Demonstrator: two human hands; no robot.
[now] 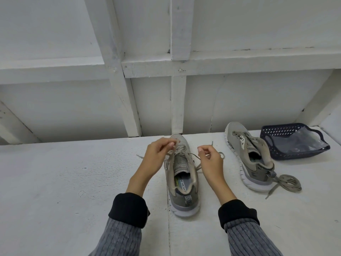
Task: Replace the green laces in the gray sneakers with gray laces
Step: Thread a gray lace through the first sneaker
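Looks like a plain utility or storage corner, maybe a shed or garage type space, hard to pin down closer. The wall (pixel 221 98) behind is bare framing, studs and cross rails all painted white with scuffs and chipped spots. The desk (pixel 55 182) is a rough white-painted surface (grainy, with a seam running down the middle). Only storage in sight is a dark blue plastic basket (pixel 276 133) pushed up near the wall on the right.
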